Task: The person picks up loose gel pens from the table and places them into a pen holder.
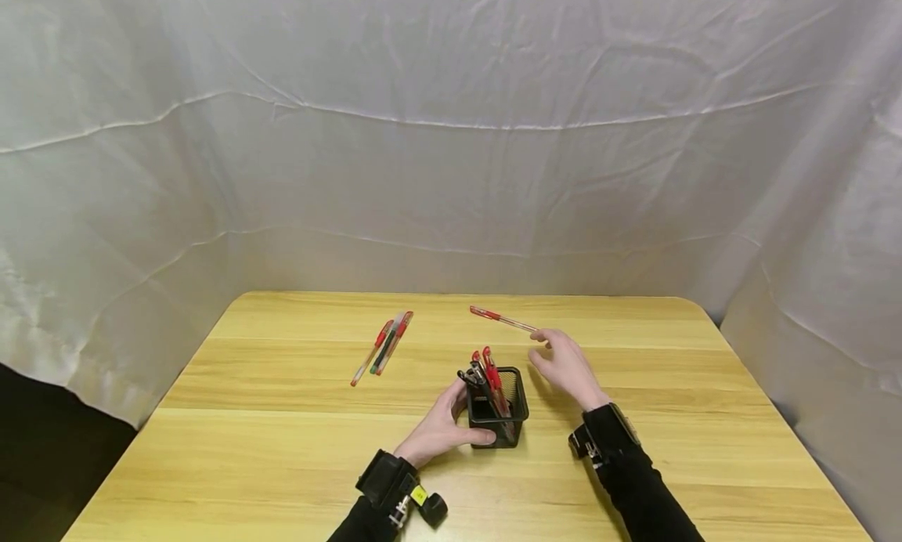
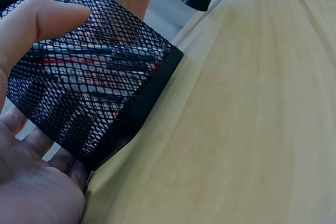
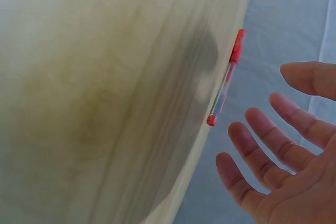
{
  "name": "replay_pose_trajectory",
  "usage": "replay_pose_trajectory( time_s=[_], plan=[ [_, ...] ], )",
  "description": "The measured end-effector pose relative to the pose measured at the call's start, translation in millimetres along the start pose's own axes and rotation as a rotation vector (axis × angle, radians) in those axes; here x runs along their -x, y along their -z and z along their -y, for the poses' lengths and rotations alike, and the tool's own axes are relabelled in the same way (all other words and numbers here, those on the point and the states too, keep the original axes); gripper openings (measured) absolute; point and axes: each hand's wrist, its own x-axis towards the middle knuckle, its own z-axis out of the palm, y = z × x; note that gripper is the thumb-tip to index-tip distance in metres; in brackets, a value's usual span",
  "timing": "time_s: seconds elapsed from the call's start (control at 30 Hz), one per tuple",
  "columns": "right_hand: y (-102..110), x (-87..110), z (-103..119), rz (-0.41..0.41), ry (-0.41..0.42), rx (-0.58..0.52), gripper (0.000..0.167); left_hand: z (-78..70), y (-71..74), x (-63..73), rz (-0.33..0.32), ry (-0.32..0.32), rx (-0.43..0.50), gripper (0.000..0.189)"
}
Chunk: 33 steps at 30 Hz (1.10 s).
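Observation:
My left hand grips a black mesh pen holder, its thumb along the near side and its fingers around the left side. In the left wrist view, the pens show through the holder's mesh wall. Several red and black pens stand in the holder, leaning left. Farther back on the right, my right hand reaches toward a red-capped pen lying on the table. From the right wrist, that clear-barrelled pen shows apart from the spread, slightly bent fingers; nothing is in that hand.
To the left on the wooden table lies a small group of pens: a red-capped pen, a dark pen with a green end and another red pen. A pale curtain surrounds the table's back and sides.

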Motion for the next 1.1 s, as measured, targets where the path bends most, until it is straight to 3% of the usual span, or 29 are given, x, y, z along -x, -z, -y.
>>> replay_pose_trajectory(
  time_s=[0.37, 1.1],
  plan=[
    [-5, -20.5, -2, 0.028, 0.013, 0.138, 0.045, -1.0, -1.3, 0.5, -0.003, 0.010, 0.010, 0.099],
    [-21, -46.5, 2, 0.191, 0.032, 0.329, 0.053, 0.0, -2.1, -0.6, -0.015, -0.006, 0.024, 0.090]
  ],
)
